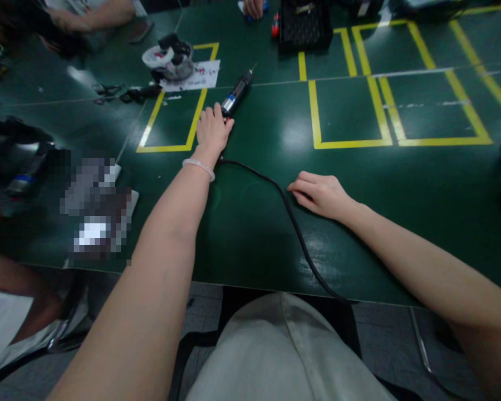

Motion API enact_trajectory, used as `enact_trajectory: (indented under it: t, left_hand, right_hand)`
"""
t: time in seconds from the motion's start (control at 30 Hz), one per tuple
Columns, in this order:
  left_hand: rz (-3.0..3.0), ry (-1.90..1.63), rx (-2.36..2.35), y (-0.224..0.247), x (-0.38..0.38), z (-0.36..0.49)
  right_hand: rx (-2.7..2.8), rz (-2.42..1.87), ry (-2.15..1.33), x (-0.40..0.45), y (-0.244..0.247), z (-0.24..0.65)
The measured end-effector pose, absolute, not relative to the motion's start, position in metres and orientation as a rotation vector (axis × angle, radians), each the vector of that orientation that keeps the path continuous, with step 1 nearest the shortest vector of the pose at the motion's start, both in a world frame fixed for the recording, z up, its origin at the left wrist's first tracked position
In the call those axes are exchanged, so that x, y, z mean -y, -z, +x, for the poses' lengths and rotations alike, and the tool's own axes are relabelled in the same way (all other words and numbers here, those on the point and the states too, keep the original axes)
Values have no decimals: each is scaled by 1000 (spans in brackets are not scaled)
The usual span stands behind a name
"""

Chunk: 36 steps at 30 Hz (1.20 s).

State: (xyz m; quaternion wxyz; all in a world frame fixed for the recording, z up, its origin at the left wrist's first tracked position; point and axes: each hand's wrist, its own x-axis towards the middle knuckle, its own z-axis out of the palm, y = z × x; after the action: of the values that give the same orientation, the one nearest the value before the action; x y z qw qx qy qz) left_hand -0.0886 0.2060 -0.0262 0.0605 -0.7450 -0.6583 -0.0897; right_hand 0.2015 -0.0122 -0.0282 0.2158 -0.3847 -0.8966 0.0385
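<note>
An electric screwdriver [239,92] lies slantwise on the green table [250,223], its thin bit pointing away and to the right. My left hand [212,132], with a pale bracelet at the wrist, is closed over the rear end of the screwdriver and hides that part. From beneath this hand a black cable [291,210] curves right and down over the near table edge. My right hand [322,194] rests on the table to the right of the cable, fingers loosely curled together, with nothing visible in them.
Yellow tape [350,143] marks boxes on the table. A white bundle [169,58] sits on a paper sheet [209,72]. At the back stands a black tray [304,33] beside a red-handled tool [275,25]. Other people's hands [253,8] show at the back and left.
</note>
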Motion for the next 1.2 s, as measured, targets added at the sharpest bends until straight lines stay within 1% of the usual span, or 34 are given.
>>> enact_trajectory:
  t: [0.17, 0.4, 0.57, 0.67, 0.8, 0.97, 1.2]
  left_hand:
    - [-2263, 264, 2063, 24, -207, -88]
    - [-2180, 340, 2165, 29, -202, -81]
    - [-2216, 404, 2121, 29, -183, -74]
    - [-2274, 397, 2070, 27, -165, -69]
    - [-2355, 305, 1976, 21, -133, -60]
    - [-2464, 211, 1767, 11, -85, -43]
    - [-2583, 101, 1490, 4, -22, -20]
  right_hand:
    - [2486, -1055, -97, 12, 28, 201]
    - [2477, -1066, -121, 13, 26, 200]
    - [2478, -1067, -145, 12, 27, 200]
    - [2457, -1078, -180, 12, 27, 200]
    - [2346, -1128, -262, 12, 25, 198]
    - [2206, -1192, -318, 11, 21, 197]
    - [2157, -1247, -423, 16, 17, 189]
